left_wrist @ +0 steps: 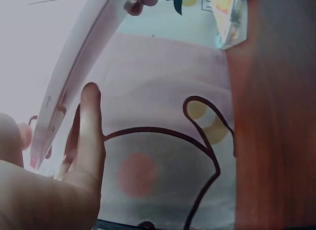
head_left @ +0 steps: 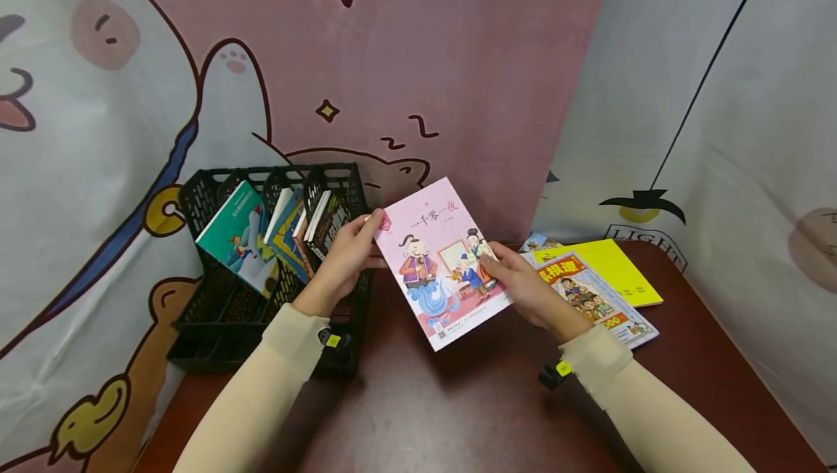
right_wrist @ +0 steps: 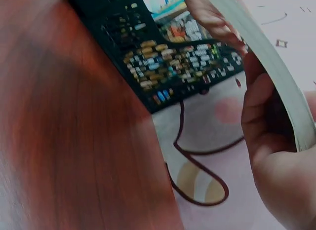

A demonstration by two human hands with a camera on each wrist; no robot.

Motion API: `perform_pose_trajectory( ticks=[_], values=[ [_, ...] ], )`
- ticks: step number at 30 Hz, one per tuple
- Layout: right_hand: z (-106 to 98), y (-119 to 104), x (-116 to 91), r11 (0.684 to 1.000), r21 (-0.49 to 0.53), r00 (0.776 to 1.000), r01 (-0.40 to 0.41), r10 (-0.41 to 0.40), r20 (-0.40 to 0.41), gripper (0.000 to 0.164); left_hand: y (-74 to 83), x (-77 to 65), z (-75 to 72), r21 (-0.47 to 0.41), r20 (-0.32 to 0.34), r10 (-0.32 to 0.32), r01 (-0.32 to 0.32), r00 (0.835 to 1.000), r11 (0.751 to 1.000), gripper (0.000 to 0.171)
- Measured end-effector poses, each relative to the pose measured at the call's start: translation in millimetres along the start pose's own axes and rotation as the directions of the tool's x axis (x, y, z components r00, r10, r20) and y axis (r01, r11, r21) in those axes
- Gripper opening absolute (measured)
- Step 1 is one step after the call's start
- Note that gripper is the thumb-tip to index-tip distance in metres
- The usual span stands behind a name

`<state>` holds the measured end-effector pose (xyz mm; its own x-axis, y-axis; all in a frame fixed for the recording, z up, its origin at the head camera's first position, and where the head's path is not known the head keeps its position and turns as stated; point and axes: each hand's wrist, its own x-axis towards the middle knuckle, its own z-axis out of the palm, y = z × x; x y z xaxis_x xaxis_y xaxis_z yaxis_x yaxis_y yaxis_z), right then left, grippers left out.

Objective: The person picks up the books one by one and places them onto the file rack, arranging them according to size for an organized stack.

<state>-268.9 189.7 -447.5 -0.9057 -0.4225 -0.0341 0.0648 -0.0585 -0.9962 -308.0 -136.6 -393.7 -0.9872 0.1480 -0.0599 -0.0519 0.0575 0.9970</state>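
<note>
A pink picture book [head_left: 434, 240] with cartoon figures on its cover is held up over the table, tilted, its front facing the head view. My left hand [head_left: 345, 255] pinches its upper left edge, thumb on the cover. On the opposite edge my right hand [head_left: 526, 284] grips it, thumb in front and fingers behind. The left wrist view catches the book [left_wrist: 81, 62] edge-on beside the left hand [left_wrist: 69, 190]. In the right wrist view the book's page block [right_wrist: 279, 77] rises from the right hand [right_wrist: 281, 166], whose curled fingers lie behind it.
A black file rack [head_left: 268, 324] stands at the left, with a green book [head_left: 238, 233] and several others leaning in its slots. On the right of the brown table [head_left: 445, 415] lie a yellow book [head_left: 615, 269] and an orange-and-white comic-style book [head_left: 591, 298], overlapping. A printed curtain hangs behind.
</note>
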Motion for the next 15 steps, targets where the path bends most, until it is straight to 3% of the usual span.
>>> perform_pose_trajectory(
  ticks=[7,15],
  values=[
    [25,8,-1,0.999,0.01,0.999,0.044,-0.044,-0.007,0.039,10.5,1.6,9.3,-0.02,0.019,0.027,-0.027,0.999,0.999,0.069],
    [38,16,0,0.999,-0.012,0.998,-0.046,0.046,0.044,0.044,5.9,-1.4,12.8,-0.06,-0.043,0.024,-0.027,0.999,0.998,0.053]
  ],
)
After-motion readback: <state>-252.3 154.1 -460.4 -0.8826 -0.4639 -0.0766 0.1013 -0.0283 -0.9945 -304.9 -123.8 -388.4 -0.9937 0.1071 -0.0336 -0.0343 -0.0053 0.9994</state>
